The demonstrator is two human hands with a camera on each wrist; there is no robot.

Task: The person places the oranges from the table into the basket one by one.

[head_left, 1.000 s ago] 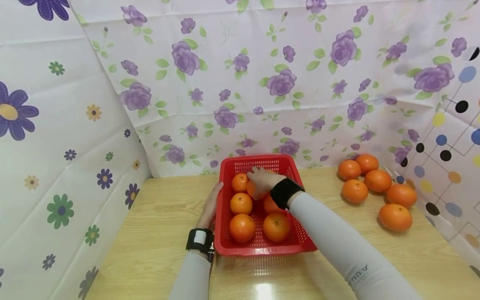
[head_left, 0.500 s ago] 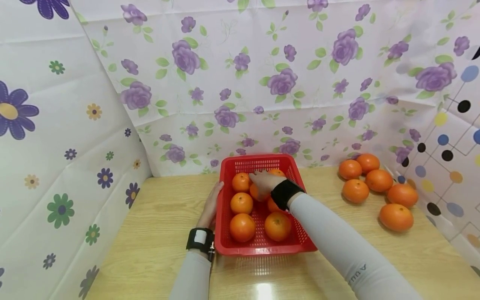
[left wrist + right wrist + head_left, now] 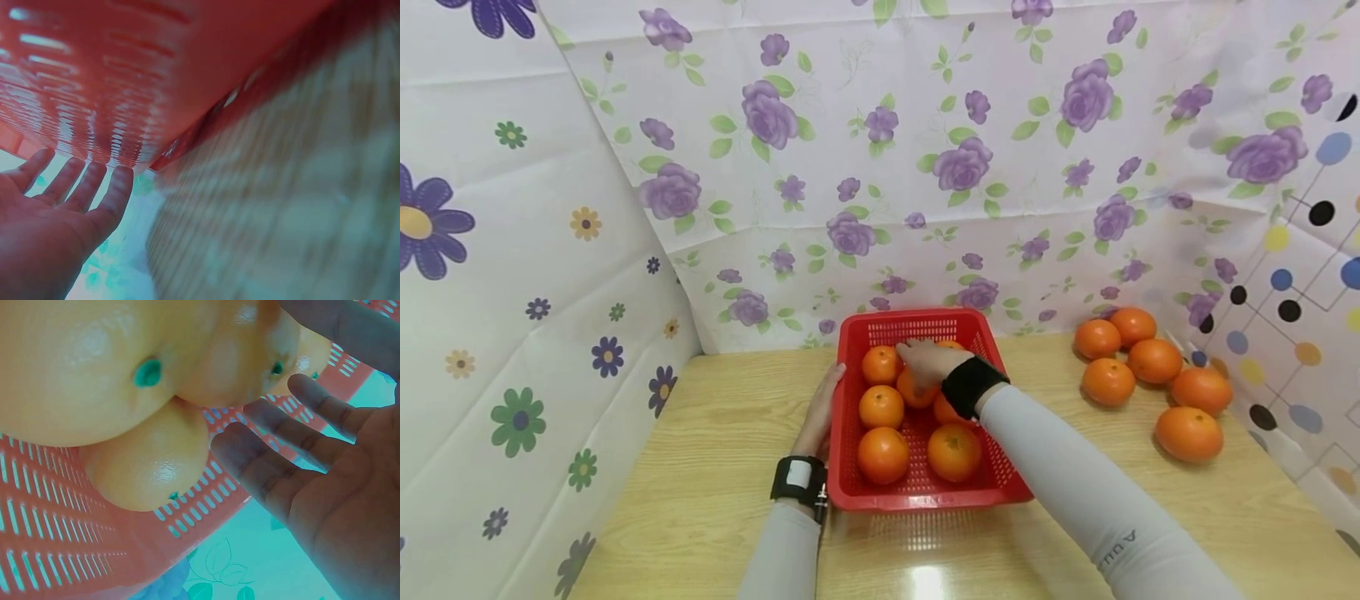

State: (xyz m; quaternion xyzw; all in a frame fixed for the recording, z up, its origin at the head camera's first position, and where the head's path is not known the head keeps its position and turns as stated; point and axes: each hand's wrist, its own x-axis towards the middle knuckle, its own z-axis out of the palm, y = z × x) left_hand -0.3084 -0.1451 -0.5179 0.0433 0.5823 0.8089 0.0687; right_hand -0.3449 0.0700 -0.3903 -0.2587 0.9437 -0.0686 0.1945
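Observation:
A red plastic basket (image 3: 925,502) with slotted walls stands on the table and holds several oranges. My left hand (image 3: 822,412) lies along its left outer side. In the left wrist view that hand's straight fingers (image 3: 87,187) reach the basket's wall. Inside the basket, toward its back, my right hand (image 3: 931,362) is over an orange (image 3: 916,392) and partly hides it. In the right wrist view its fingers (image 3: 306,440) are spread and nearly straight beside the oranges, curled round none. Another orange (image 3: 882,365) sits just left of that hand.
Several more oranges (image 3: 1156,361) lie in a loose group on the wooden table (image 3: 730,467), to the right of the basket. A flowered sheet (image 3: 865,167) hangs behind the table, and patterned sheets flank both sides.
My right hand has loosened over the orange at the back and raised slightly, so more of that fruit shows. The left hand stays against the basket's side.

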